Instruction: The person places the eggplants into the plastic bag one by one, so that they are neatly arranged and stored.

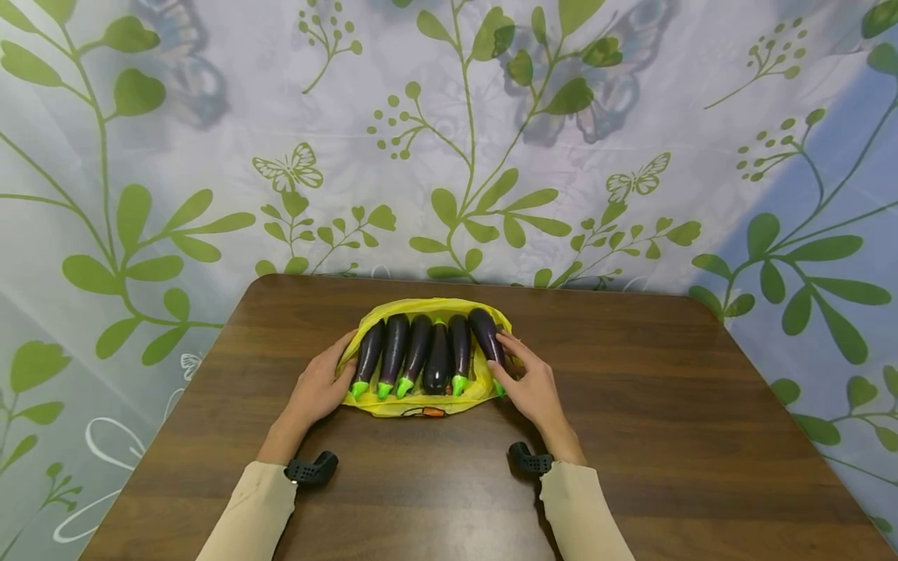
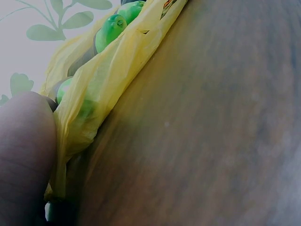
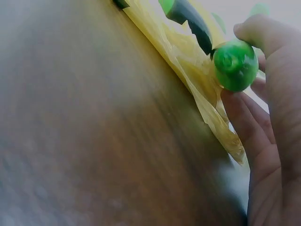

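A yellow plastic bag (image 1: 400, 407) lies spread on the table, its mouth wide, with several dark purple eggplants (image 1: 395, 351) side by side in it, most with their green stem ends toward me. My left hand (image 1: 319, 386) grips the bag's left edge beside the leftmost eggplant; its fingertips are partly hidden. At the bag's right side, my right hand (image 1: 532, 382) holds the rightmost eggplant (image 1: 484, 331), which lies tilted. In the right wrist view, thumb and fingers are around that eggplant's green stem end (image 3: 235, 65).
The brown wooden table (image 1: 666, 405) extends on both sides of the bag. Behind it hangs a pale curtain (image 1: 337, 117) with green leaves and butterflies. Black wrist cameras (image 1: 313, 469) sit on both wrists, below beige sleeves (image 1: 249, 510).
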